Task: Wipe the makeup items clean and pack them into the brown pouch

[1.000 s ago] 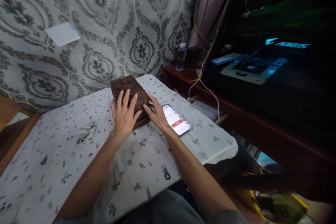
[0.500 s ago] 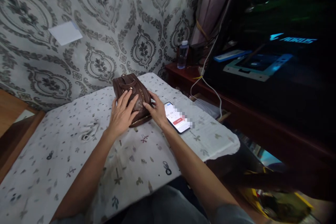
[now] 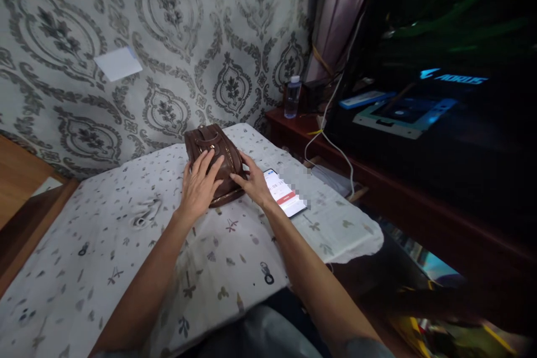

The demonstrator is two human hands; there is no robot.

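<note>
A brown leather handbag [image 3: 226, 163] with a short top handle and gold-coloured zips lies on the patterned white tablecloth [image 3: 138, 268]. My left hand [image 3: 201, 184] rests on its near left side, fingers spread over the leather. At the right side of the bag is my right hand [image 3: 254, 182], thumb on the front and fingers around the edge, partly hidden. Just right of that hand lies a lit phone [image 3: 287, 201] with a red button on its screen, part of it blurred out.
White earphones or a cable [image 3: 145, 212] lie left of the hands. A clear bottle [image 3: 292, 98] stands on the dark red desk [image 3: 277, 116], beside a large dark screen [image 3: 461, 140]. A white cable [image 3: 335, 145] hangs over the desk's edge. Patterned wallpaper [image 3: 176, 28] is behind.
The view has shifted slightly, so everything sits a little differently in frame. Both hands stay on the bag in nearly the same pose.
</note>
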